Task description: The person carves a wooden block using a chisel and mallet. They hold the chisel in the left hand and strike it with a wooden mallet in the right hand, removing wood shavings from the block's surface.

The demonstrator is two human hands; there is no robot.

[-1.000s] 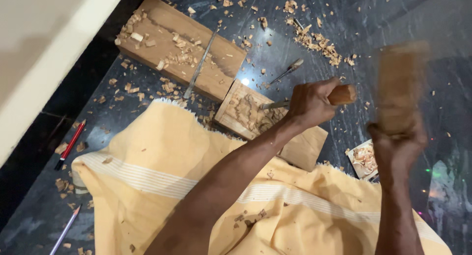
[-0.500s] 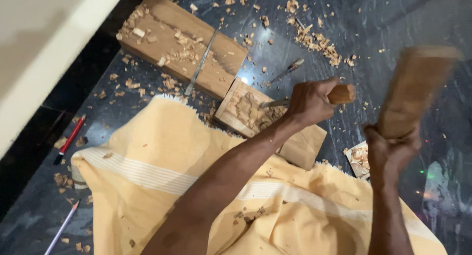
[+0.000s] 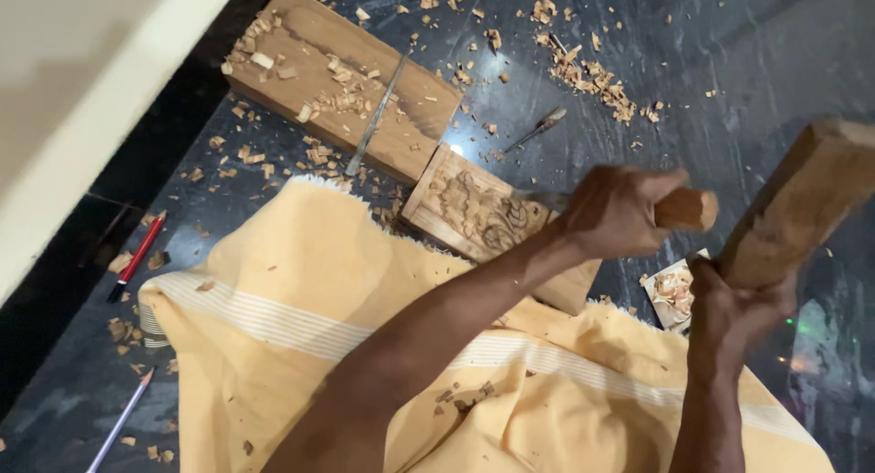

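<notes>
My left hand (image 3: 615,213) is clamped on a wooden-handled chisel (image 3: 684,209) over the floral-carved pale block (image 3: 478,213); my right hand (image 3: 738,309) grips a brown wooden mallet (image 3: 802,200).

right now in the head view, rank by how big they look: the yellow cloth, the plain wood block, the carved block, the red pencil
1. yellow cloth, easily the largest
2. plain wood block
3. carved block, though the left hand and forearm hide part of it, so its place against the plain block is unsure
4. red pencil, smallest

No packages, labels, signs or screens are in view.
</notes>
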